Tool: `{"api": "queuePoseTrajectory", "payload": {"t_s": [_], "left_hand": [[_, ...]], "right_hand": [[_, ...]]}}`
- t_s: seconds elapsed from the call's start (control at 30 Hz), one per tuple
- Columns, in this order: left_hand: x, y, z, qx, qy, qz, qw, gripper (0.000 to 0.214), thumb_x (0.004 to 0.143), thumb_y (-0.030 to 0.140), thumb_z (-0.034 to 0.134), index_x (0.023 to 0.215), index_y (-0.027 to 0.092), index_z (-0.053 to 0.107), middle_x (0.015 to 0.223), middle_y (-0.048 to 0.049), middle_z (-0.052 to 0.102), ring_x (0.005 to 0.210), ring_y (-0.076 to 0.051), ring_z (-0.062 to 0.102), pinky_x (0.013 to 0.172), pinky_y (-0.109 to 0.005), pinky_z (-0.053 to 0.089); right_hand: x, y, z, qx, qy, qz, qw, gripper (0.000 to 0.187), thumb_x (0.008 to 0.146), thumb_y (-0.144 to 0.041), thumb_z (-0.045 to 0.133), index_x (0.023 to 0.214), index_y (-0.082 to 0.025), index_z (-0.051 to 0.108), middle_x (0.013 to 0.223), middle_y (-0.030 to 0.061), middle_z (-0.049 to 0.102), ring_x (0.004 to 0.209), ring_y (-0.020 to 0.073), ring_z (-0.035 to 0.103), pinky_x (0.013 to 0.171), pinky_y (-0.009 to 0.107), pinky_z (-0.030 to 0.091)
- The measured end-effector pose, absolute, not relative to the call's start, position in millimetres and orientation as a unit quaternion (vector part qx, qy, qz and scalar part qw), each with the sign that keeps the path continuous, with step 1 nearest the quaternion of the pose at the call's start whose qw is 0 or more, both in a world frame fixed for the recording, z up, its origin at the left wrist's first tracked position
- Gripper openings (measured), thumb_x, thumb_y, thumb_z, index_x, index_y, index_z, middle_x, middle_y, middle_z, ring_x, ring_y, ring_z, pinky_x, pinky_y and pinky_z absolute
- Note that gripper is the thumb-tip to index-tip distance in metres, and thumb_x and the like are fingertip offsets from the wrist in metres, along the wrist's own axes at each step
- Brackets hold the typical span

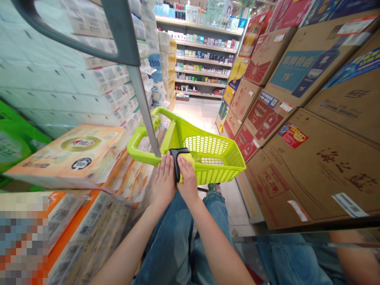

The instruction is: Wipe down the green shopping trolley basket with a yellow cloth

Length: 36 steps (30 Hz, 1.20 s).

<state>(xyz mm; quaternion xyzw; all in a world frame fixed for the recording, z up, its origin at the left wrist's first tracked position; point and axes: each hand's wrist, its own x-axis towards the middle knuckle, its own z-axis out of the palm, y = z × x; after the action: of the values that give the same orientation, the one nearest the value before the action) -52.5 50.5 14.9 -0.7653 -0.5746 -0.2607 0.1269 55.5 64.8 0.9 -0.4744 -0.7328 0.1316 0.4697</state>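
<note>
Dark grey loop handle (123, 31), count 1, nearest your lens at 10–11 o'clock; 1 metal pole (145, 111) drops from it to the lime-green shopping basket (204, 176). Basket, count 1, at dial centre, mesh-walled, its long axis running toward 3 o'clock.

Your 2 hands meet just below centre, at the basket's near edge. Left hand (164, 176), toward 7 o'clock: fingers straight, side by side, tips touching the black-and-grey edging of 1 yellow piece (191, 158). Right hand (187, 174), at 6 o'clock: fingers bent over that piece, pressed together. Palms hidden; you cannot tell whether either hand grips underneath. Nature of the yellow piece: unclear.

Below, at 6 o'clock, your 2 legs in blue jeans (166, 245). At 9 o'clock, 1 orange tissue pack (59, 148) lies flat on top of its stack; white packs behind, too many to count. Brown cartons (320, 158) stacked from 1 to 4 o'clock. At 12 o'clock, 1 shelving unit (204, 47), about 6 boards visible.
</note>
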Motion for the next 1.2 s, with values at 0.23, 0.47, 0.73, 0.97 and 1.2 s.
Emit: {"api": "queuePoseTrajectory", "payload": {"t_s": [0.23, 0.47, 0.73, 0.97, 1.2], "left_hand": [[-51.9, 49.2, 15.3, -0.772, -0.573, -0.247, 0.124, 0.085, 0.079, 0.008, 0.046, 0.155, 0.006, 0.008, 0.163, -0.0147, 0.011, 0.151, -0.027, 0.008, 0.121, -0.047, 0.023], [-48.2, 48.9, 17.2, -0.767, -0.578, -0.247, 0.130, 0.083, 0.079, 0.007, 0.044, 0.154, 0.003, 0.007, 0.163, -0.0171, 0.010, 0.151, -0.028, 0.006, 0.121, -0.047, 0.022], [-49.6, 49.6, 10.4, -0.757, -0.576, -0.272, 0.144, 0.072, 0.088, 0.010, 0.036, 0.155, 0.007, 0.009, 0.162, -0.0147, 0.016, 0.151, -0.024, 0.009, 0.121, -0.045, 0.023], [-46.2, 50.3, 9.7, -0.768, -0.562, -0.270, 0.150, 0.076, 0.082, 0.007, 0.042, 0.153, 0.002, 0.015, 0.162, -0.0171, 0.014, 0.151, -0.027, 0.009, 0.122, -0.046, 0.020], [-37.5, 52.9, 2.4, -0.747, -0.572, -0.298, 0.158, 0.072, 0.085, 0.008, 0.038, 0.153, 0.001, 0.016, 0.161, -0.0183, 0.016, 0.151, -0.026, 0.009, 0.121, -0.046, 0.020]], "right_hand": [[154.6, 59.1, -45.8, -0.556, -0.683, 0.080, 0.467, 0.092, 0.061, 0.008, 0.038, 0.148, -0.022, 0.040, 0.150, 0.0052, 0.046, 0.143, 0.0187, 0.036, 0.122, 0.047, 0.026], [139.1, 58.2, -40.6, -0.622, -0.609, 0.072, 0.487, 0.088, 0.059, 0.007, 0.037, 0.143, -0.014, 0.047, 0.147, 0.0104, 0.049, 0.143, 0.0214, 0.037, 0.122, 0.050, 0.024], [50.5, 59.4, -4.4, -0.470, -0.716, 0.141, 0.497, 0.088, 0.060, 0.004, 0.042, 0.145, -0.017, 0.044, 0.150, 0.0064, 0.046, 0.143, 0.0170, 0.037, 0.123, 0.039, 0.025], [163.2, 58.6, -41.9, -0.571, -0.654, 0.099, 0.486, 0.086, 0.058, 0.008, 0.039, 0.139, -0.017, 0.053, 0.145, 0.0078, 0.053, 0.140, 0.0198, 0.041, 0.122, 0.045, 0.027], [107.5, 72.0, -27.4, -0.578, -0.630, 0.104, 0.508, 0.077, 0.060, 0.006, 0.042, 0.133, -0.011, 0.057, 0.140, 0.0131, 0.057, 0.136, 0.0241, 0.046, 0.121, 0.048, 0.028]]}}
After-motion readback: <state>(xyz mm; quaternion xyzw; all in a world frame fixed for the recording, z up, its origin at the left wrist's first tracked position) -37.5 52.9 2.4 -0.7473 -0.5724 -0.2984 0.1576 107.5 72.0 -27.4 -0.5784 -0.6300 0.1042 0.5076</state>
